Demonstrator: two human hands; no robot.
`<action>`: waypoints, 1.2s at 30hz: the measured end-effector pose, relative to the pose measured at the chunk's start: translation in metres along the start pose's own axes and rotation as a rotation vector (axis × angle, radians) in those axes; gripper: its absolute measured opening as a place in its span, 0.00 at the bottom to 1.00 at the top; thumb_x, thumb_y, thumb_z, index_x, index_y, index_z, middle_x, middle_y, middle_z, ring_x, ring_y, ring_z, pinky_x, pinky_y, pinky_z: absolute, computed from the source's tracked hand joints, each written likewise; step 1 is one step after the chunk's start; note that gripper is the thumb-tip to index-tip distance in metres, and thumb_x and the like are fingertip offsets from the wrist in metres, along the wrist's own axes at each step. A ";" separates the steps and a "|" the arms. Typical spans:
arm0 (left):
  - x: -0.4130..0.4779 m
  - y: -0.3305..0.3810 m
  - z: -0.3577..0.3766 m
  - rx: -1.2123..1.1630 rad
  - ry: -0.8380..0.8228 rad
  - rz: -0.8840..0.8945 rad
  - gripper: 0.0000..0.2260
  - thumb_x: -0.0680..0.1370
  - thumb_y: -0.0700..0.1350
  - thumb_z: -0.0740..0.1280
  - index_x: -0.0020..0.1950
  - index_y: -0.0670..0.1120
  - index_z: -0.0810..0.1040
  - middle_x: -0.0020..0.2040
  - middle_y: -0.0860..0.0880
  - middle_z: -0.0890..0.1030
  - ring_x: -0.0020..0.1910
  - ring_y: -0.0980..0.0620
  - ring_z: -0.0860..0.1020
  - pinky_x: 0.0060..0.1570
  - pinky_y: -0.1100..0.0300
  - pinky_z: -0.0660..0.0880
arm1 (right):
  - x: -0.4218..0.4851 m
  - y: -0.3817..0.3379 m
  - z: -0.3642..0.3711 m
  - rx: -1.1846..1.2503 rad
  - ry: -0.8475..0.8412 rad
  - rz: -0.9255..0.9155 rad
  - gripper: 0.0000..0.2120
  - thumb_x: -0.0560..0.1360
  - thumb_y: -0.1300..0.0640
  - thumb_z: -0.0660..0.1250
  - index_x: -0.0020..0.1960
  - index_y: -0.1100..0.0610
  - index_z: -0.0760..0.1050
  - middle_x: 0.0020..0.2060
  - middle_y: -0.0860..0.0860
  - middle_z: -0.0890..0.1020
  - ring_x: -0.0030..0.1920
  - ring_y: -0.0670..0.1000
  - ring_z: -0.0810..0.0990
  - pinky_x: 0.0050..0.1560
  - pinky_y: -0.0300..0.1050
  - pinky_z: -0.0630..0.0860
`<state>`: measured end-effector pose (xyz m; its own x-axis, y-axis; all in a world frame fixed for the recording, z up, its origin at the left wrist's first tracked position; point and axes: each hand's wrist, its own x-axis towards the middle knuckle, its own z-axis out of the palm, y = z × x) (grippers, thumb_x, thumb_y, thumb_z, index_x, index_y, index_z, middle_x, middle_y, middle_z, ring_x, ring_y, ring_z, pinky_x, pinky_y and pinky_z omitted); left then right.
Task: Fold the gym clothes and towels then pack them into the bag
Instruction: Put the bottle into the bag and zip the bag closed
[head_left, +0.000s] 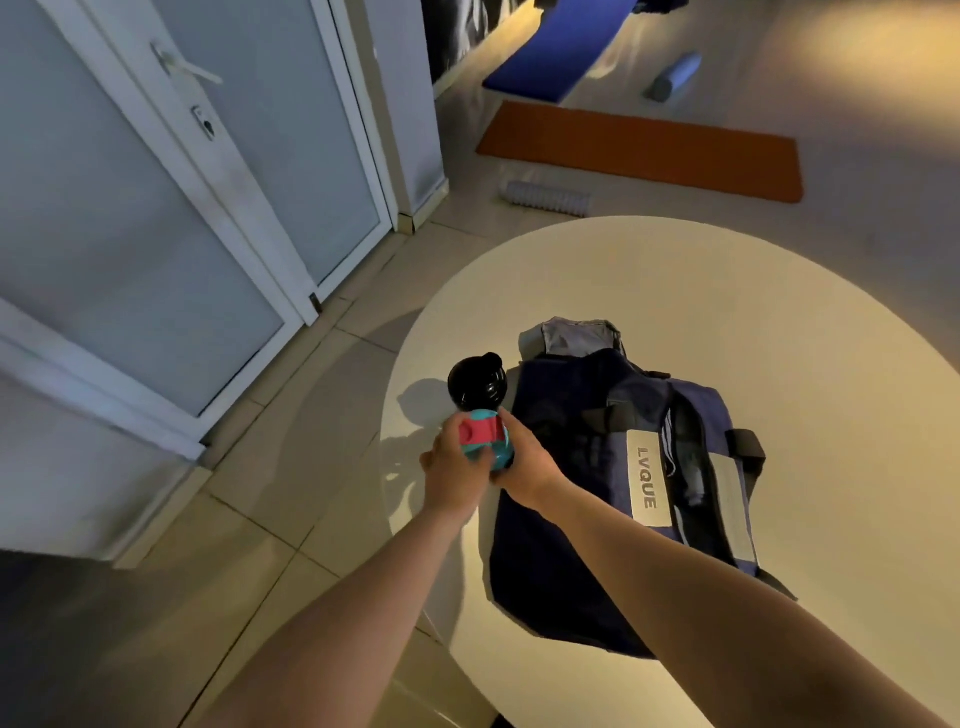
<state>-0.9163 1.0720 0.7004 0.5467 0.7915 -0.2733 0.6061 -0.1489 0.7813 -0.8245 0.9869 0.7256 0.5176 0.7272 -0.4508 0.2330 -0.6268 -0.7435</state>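
Observation:
A navy duffel bag (571, 519) with a white "LVQUE" label lies on the round cream table (727, 291), its top zip partly open. Grey cloth (576, 335) shows at the bag's far end. Just left of the bag, above the table's left edge, both hands hold a teal and pink bottle (480, 431) with a black lid. My left hand (452, 467) grips the bottle's body from the left. My right hand (524, 462) wraps it from the right, its forearm crossing over the bag.
White glazed doors (156, 208) stand to the left. On the tiled floor beyond the table lie an orange mat (644, 150), a blue mat (550, 67), a grey foam roller (672, 78) and a ribbed white roller (545, 196).

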 end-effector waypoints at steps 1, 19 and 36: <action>-0.001 -0.003 -0.001 -0.023 0.013 0.011 0.20 0.76 0.60 0.65 0.67 0.57 0.69 0.60 0.50 0.78 0.60 0.47 0.77 0.60 0.55 0.71 | 0.006 0.001 0.003 -0.053 0.010 -0.012 0.49 0.70 0.61 0.77 0.81 0.48 0.52 0.74 0.53 0.65 0.72 0.57 0.68 0.70 0.52 0.70; 0.066 0.055 -0.004 0.213 0.030 0.039 0.34 0.78 0.39 0.67 0.81 0.55 0.57 0.83 0.47 0.45 0.81 0.41 0.45 0.79 0.44 0.50 | 0.025 -0.013 -0.051 0.078 0.357 0.091 0.38 0.67 0.47 0.78 0.72 0.43 0.64 0.62 0.52 0.64 0.66 0.56 0.62 0.63 0.51 0.73; 0.065 0.040 0.016 0.459 -0.075 0.075 0.38 0.70 0.48 0.76 0.75 0.58 0.60 0.72 0.44 0.60 0.66 0.39 0.66 0.65 0.46 0.72 | 0.014 0.010 -0.083 0.214 0.424 0.202 0.37 0.63 0.39 0.72 0.70 0.41 0.66 0.57 0.50 0.66 0.61 0.57 0.70 0.63 0.56 0.75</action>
<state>-0.8479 1.1081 0.7048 0.6289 0.7259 -0.2783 0.7467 -0.4643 0.4763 -0.7460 0.9678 0.7530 0.8336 0.3921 -0.3890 -0.0568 -0.6397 -0.7665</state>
